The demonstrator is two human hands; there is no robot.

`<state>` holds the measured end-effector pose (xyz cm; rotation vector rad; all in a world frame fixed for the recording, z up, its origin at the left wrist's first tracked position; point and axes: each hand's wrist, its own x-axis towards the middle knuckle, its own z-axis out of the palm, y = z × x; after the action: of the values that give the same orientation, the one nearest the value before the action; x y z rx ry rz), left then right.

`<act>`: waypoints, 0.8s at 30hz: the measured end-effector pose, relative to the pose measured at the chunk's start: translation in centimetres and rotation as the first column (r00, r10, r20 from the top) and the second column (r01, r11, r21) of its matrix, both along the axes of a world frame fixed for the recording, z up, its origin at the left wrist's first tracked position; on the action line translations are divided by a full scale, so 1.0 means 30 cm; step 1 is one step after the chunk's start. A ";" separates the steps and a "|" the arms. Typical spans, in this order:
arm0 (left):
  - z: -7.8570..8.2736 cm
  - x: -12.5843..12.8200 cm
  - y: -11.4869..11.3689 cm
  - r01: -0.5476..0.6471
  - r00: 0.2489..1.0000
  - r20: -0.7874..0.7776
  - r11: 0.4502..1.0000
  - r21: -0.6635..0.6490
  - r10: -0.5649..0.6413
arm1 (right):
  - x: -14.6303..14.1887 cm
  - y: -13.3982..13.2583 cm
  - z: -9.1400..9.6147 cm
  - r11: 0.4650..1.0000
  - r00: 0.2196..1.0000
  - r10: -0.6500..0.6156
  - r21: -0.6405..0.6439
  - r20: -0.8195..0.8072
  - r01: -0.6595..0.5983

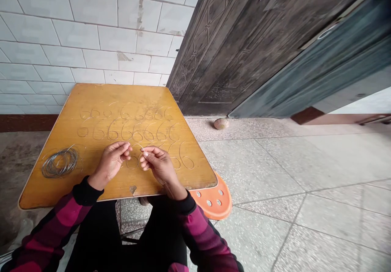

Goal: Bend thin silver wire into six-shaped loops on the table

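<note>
Left hand (112, 161) and right hand (157, 163) pinch a thin bent wire (138, 144) above the table (91, 95), toward its near edge; wire coil (71, 158) lies by left edge.

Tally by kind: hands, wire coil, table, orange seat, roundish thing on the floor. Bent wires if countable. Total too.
Left hand plus right hand: 2
Wire coil: 1
Table: 1
Orange seat: 1
Roundish floor object: 1
Total: 6, excluding bent wires, too fine to count surely
</note>
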<state>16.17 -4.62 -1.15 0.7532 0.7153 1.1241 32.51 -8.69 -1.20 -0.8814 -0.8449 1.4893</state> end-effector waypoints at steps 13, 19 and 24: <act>0.018 -0.008 -0.011 0.040 0.995 -0.088 0.999 0.018 -0.038 | 0.002 0.039 0.016 0.995 0.981 0.099 -0.029 0.168 -0.095; 0.018 -0.009 -0.008 0.024 0.990 -0.138 0.999 0.039 -0.019 | -0.006 0.042 0.031 0.991 0.949 0.133 -0.016 0.287 -0.134; 0.032 -0.019 -0.011 0.042 0.977 -0.215 0.993 0.107 -0.018 | -0.015 0.046 0.028 0.988 0.910 0.147 -0.021 0.387 -0.151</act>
<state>15.60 -4.94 -0.20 0.9872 0.8232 1.0717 32.07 -7.32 -0.36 -1.1493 -1.2328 1.4602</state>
